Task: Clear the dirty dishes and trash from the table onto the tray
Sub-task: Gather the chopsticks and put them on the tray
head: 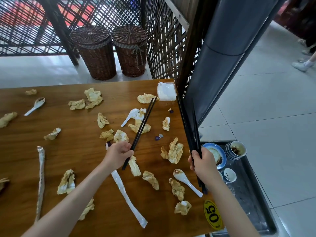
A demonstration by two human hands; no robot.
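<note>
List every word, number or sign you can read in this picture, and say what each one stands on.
"05": black digits on the yellow oval sticker at the table's near right corner.
Small print along that sticker's edge: too small to read.
Red panels behind the lattice: blurred, nothing readable.
Nothing else bears readable text.

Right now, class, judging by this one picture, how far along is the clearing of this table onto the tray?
Partly done. The tray already holds a blue-rimmed plate, stacked cups and a small bowl. In hand: the left hand grips one pair of chopsticks, the right hand a bundle. Left on the table: three spoons, many crumpled napkins and chopstick wrappers.
</note>
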